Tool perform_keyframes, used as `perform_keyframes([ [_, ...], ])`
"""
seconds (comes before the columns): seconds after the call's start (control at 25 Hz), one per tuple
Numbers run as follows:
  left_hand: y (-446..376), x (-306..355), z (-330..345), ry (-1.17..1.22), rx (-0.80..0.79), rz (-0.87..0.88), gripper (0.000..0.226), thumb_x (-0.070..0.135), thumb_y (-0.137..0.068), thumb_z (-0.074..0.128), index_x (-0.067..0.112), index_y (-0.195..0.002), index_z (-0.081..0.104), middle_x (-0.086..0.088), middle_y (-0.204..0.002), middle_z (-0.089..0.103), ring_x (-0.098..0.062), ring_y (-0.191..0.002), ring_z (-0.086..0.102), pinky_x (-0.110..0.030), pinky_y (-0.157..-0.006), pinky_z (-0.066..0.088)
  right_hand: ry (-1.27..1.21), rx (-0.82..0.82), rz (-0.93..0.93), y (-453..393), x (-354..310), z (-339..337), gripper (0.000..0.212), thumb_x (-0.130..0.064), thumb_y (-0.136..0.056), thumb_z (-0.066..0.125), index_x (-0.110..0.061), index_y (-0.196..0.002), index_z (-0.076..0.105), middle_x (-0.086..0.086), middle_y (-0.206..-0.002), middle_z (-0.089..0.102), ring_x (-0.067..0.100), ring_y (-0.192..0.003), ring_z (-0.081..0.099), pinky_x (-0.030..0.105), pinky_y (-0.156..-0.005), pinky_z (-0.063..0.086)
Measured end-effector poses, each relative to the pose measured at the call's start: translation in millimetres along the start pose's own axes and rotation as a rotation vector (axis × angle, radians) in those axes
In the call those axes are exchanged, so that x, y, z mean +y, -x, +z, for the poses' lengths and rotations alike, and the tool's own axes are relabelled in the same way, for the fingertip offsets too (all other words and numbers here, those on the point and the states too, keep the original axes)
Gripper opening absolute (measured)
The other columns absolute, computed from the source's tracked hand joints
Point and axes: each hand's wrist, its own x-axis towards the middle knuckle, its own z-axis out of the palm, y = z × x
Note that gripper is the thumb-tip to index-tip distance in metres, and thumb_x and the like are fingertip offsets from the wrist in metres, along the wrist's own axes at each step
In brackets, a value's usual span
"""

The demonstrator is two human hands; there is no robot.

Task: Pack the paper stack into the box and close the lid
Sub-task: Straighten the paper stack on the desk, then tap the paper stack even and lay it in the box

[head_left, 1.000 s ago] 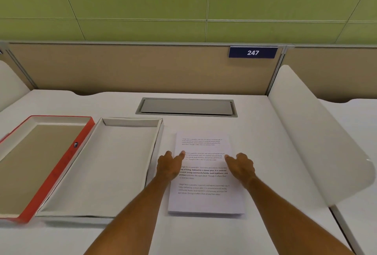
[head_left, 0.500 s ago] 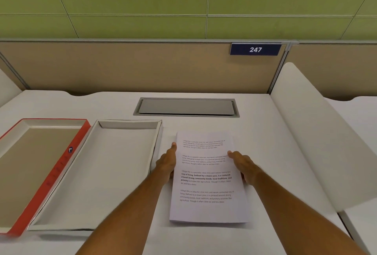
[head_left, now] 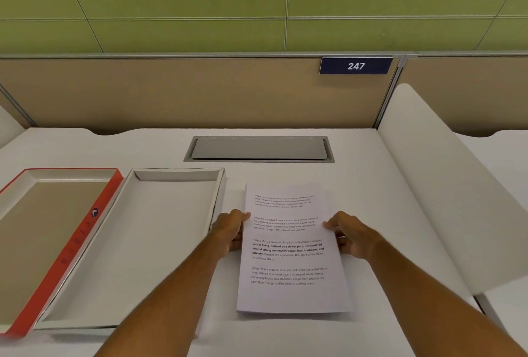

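A white paper stack (head_left: 288, 293) with printed text lies on the desk, right of centre. My left hand (head_left: 230, 231) grips its left edge, thumb on top and fingers under. My right hand (head_left: 350, 235) holds the right edge the same way. Just left of the stack lies the open white box (head_left: 177, 175), empty. Further left lies its red-rimmed lid (head_left: 85, 231), inside facing up.
A grey cable hatch (head_left: 258, 148) is set into the desk behind the paper. A curved white divider (head_left: 445, 191) rises at the right. A tan partition with a "247" sign (head_left: 355, 65) closes the back of the white desk (head_left: 357, 179).
Both hands slid from the top of the stack outward to its left and right edges and took hold of it. The stack's near end seems slightly lifted.
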Motion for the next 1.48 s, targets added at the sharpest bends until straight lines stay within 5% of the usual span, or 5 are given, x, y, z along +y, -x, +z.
perform_keyframes([
  [0.12, -0.4, 0.1, -1.3, -0.068, 0.019, 0.033, 0.021, 0.008, -0.086, 0.063, -0.001, -0.104, 0.065, -0.018, -0.094, 0.076, -0.032, -0.084, 0.074, -0.049, -0.081, 0.060, 0.006, 0.035, -0.004, -4.3, 1.2, -1.9, 0.006, -0.004, -0.086, 0.064, 0.000, -0.091, 0.063, 0.016, -0.082, 0.072, 0.031, -0.074, 0.069, 0.038, -0.065, 0.056],
  [0.44, 28.6, 30.0, -11.6, -0.040, -0.012, 0.315, 0.012, 0.004, -0.088, 0.065, -0.003, -0.097, 0.064, -0.016, -0.105, 0.074, -0.022, -0.087, 0.073, -0.024, -0.059, 0.058, 0.086, 0.046, -0.322, 20.3, -34.7, -6.7, 0.009, -0.002, -0.090, 0.061, -0.005, -0.084, 0.067, 0.010, -0.089, 0.074, 0.024, -0.079, 0.072, 0.030, -0.060, 0.056],
  [0.8, 73.9, 60.1, -26.9, -0.139, 0.052, 0.680, 0.020, 0.011, -0.085, 0.071, 0.005, -0.102, 0.062, -0.012, -0.104, 0.071, -0.032, -0.101, 0.067, -0.050, -0.095, 0.053, 0.067, -0.054, -0.749, 61.5, -55.9, -23.5, 0.018, 0.004, -0.089, 0.062, 0.008, -0.106, 0.061, 0.018, -0.104, 0.072, 0.032, -0.094, 0.071, 0.043, -0.085, 0.059],
  [1.2, 100.4, 89.1, -30.0, -0.100, 0.126, 0.897, 0.026, 0.017, -0.082, 0.075, 0.019, -0.103, 0.061, 0.000, -0.100, 0.072, -0.018, -0.094, 0.068, -0.027, -0.078, 0.055, 0.099, -0.103, -0.851, 80.6, -80.9, -37.4, 0.019, -0.001, -0.087, 0.067, 0.002, -0.105, 0.065, 0.014, -0.103, 0.075, 0.025, -0.093, 0.072, 0.035, -0.083, 0.059],
  [1.48, 101.6, 89.4, -27.0, -0.075, 0.136, 0.938, 0.019, 0.016, -0.087, 0.069, 0.021, -0.104, 0.063, -0.002, -0.103, 0.072, -0.022, -0.096, 0.068, -0.036, -0.083, 0.058, 0.125, -0.095, -0.884, 86.8, -79.8, -30.4, 0.032, -0.005, -0.085, 0.072, 0.003, -0.113, 0.061, 0.017, -0.108, 0.074, 0.035, -0.099, 0.070, 0.041, -0.083, 0.060],
])
